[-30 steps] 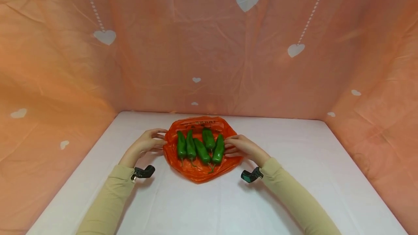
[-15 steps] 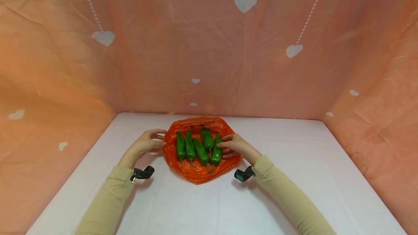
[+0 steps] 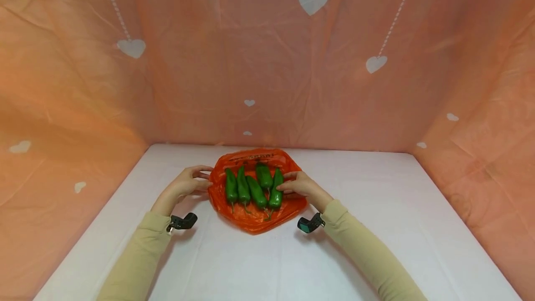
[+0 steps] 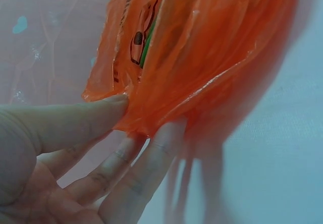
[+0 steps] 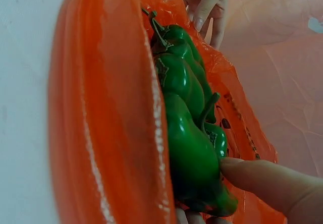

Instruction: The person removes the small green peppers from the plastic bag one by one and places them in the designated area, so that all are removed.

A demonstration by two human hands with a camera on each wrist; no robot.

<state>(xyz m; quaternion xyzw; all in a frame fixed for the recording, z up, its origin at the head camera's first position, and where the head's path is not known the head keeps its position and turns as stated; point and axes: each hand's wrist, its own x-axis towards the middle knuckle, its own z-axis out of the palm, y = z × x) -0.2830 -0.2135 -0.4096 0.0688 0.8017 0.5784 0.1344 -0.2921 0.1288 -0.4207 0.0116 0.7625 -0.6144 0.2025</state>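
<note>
An orange-red plastic bag (image 3: 251, 226) lies with its mouth spread wide, and several long green peppers sit in it side by side. My left hand (image 3: 188, 185) pinches the bag's left rim; the left wrist view shows the thumb (image 4: 96, 115) on one side of the film and fingers on the other. Inside the right rim, my right hand (image 3: 307, 186) grips the rightmost green pepper (image 3: 275, 196). In the right wrist view its thumb (image 5: 267, 181) presses on that pepper (image 5: 192, 143), while fingertips show below it, the rest hidden by the bag.
A white-covered table (image 3: 234, 268) carries the bag near its back edge. Orange cloth walls (image 3: 267, 73) with white hearts enclose it at the back and both sides. Dark wrist cameras (image 3: 309, 224) hang below both wrists.
My right hand has moved left from the bag's right rim onto the rightmost pepper, which has shifted slightly left and back. My left hand stays at the left rim.
</note>
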